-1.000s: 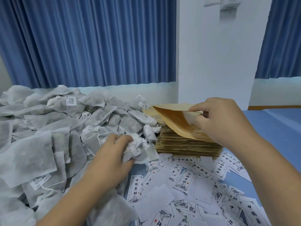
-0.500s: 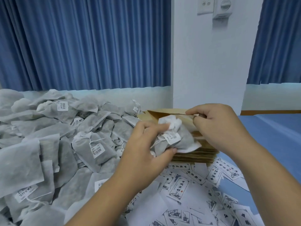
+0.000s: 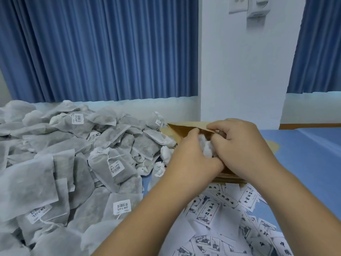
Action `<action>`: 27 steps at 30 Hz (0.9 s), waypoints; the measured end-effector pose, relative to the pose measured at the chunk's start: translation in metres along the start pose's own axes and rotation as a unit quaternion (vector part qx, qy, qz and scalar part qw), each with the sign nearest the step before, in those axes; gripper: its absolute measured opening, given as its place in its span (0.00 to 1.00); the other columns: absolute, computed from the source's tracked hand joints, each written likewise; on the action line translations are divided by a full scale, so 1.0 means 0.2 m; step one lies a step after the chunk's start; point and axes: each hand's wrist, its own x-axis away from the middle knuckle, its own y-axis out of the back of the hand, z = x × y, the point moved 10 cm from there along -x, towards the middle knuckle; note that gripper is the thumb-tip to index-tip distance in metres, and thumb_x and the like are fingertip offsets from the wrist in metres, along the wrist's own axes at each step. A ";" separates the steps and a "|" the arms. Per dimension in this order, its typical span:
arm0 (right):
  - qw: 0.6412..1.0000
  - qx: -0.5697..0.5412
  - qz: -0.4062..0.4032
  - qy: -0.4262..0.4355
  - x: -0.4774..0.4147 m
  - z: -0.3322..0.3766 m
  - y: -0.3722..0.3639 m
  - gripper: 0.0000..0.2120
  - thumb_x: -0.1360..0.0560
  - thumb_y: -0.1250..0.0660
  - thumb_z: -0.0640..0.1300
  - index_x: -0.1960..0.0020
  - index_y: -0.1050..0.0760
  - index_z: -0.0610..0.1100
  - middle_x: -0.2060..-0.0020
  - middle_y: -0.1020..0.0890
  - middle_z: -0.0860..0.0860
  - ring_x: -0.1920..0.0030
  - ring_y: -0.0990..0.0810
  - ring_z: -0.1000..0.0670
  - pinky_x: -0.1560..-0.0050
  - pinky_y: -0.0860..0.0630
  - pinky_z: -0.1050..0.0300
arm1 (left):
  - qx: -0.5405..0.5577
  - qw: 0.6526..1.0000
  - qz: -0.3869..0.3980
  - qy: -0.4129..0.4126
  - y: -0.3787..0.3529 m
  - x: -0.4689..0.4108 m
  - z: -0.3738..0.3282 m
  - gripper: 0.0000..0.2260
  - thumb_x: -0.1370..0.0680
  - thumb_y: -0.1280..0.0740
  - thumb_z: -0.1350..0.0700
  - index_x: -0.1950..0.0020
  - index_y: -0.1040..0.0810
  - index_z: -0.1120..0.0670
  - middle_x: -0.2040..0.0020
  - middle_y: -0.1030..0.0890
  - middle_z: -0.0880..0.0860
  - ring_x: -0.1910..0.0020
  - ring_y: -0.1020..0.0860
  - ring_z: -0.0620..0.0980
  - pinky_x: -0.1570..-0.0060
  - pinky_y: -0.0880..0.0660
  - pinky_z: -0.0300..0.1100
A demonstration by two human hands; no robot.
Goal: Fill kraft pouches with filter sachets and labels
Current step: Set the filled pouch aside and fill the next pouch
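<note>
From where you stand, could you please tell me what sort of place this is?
Likely a small hand-packing room: heaped filter sachets, stacked kraft pouches and loose printed labels on a blue table.

Sachet heap (image 3: 73,163) left; pouch stack (image 3: 228,179) right; labels (image 3: 230,209) before stack.

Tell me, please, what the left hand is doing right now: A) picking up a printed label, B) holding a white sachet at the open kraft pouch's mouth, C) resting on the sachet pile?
B: the left hand grips a white sachet at the kraft pouch, whose upper edge the right hand pinches open.
</note>
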 end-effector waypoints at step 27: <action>0.998 0.052 0.000 0.034 0.04 0.04 -0.09 0.10 0.31 0.41 0.40 0.56 0.21 0.43 0.64 0.23 0.53 0.59 0.24 0.47 0.59 0.23 0.47 | -0.622 0.751 0.220 0.025 0.47 -0.16 0.93 0.17 0.24 0.40 0.58 0.37 0.26 0.46 0.40 0.26 0.49 0.41 0.27 0.53 0.48 0.32 0.46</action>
